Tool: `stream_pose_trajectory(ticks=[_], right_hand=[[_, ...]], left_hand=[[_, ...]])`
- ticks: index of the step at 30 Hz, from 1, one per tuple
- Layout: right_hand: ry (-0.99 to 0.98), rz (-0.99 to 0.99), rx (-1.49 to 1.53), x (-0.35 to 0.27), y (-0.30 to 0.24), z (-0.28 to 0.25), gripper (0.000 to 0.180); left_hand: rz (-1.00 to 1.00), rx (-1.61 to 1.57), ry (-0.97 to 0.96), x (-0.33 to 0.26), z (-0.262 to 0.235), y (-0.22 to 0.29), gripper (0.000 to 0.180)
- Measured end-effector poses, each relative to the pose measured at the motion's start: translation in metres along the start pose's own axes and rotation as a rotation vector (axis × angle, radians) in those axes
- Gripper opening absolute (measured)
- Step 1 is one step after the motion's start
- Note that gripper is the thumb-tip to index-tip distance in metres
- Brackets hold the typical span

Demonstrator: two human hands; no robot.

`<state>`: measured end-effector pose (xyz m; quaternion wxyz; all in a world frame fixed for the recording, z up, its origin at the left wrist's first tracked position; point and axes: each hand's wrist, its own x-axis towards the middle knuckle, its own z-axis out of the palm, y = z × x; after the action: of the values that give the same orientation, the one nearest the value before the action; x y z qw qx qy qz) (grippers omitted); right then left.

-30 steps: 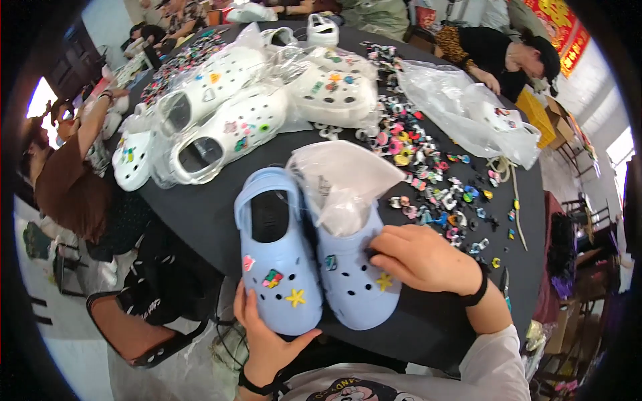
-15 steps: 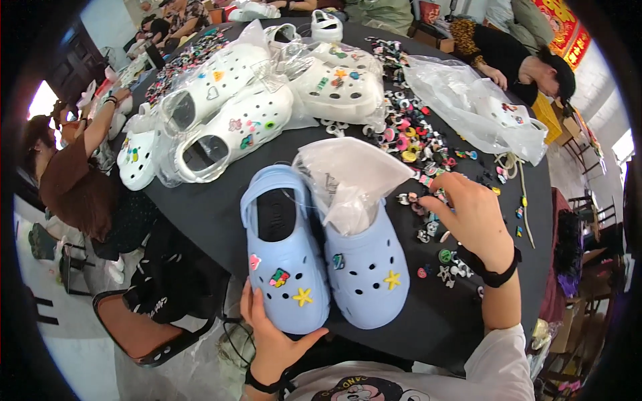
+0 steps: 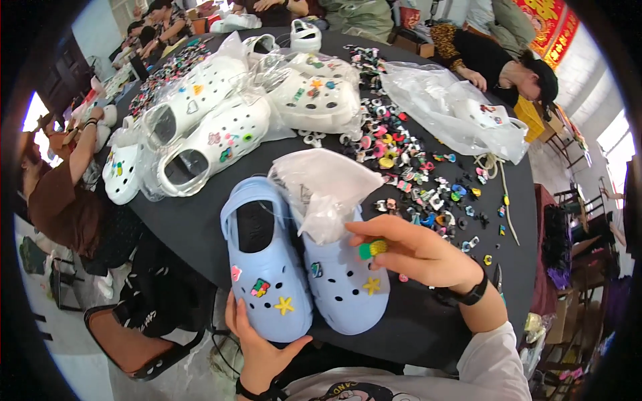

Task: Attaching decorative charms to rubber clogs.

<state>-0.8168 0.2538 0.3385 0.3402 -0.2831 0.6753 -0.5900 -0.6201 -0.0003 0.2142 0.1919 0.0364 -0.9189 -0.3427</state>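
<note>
Two light blue clogs lie side by side on the table, toes toward me. My left hand (image 3: 263, 351) grips the toe of the left clog (image 3: 274, 321), which bears a pink charm, a multicoloured charm and a yellow starfish. Over the right clog (image 3: 346, 313) hovers my right hand (image 3: 428, 257), pinching a small yellow-and-green shoe charm (image 3: 373, 249) that looks like a pineapple. This clog carries a dark blue charm and a yellow starfish. Crumpled white wrapping (image 3: 324, 177) sticks out of its heel opening.
Loose shoe charms (image 3: 394, 150) are heaped on the black table (image 3: 194, 230) beyond my right hand. White clogs in clear bags (image 3: 227, 134) stand at the far left. A bagged white clog (image 3: 481, 115) lies far right. Other people sit around the table; a chair (image 3: 137, 341) is at left.
My right hand has come from the charm heap to above the right clog, now with the yellow-and-green charm in its fingers. My left hand keeps its grip. The view has shifted slightly.
</note>
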Motion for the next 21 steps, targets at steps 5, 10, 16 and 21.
stream_pose_trajectory(ticks=[5, 10, 16, 21], right_hand=[[-0.010, -0.119, 0.186, 0.002, 0.021, 0.002, 0.050], [0.098, -0.040, 0.017, -0.004, 0.005, -0.009, 0.042], [0.469, -0.435, 0.154, -0.037, -0.019, -0.037, 0.042], [0.610, -0.709, 0.027, -0.063, -0.024, -0.045, 0.040]], left_hand=[[-0.027, -0.002, -0.008, -0.001, 0.003, 0.000, 0.128], [-0.018, 0.010, -0.006, 0.000, 0.002, -0.002, 0.127], [-0.048, 0.001, -0.029, 0.002, 0.000, 0.002, 0.129], [-0.081, -0.025, -0.025, -0.002, 0.000, -0.003, 0.128]])
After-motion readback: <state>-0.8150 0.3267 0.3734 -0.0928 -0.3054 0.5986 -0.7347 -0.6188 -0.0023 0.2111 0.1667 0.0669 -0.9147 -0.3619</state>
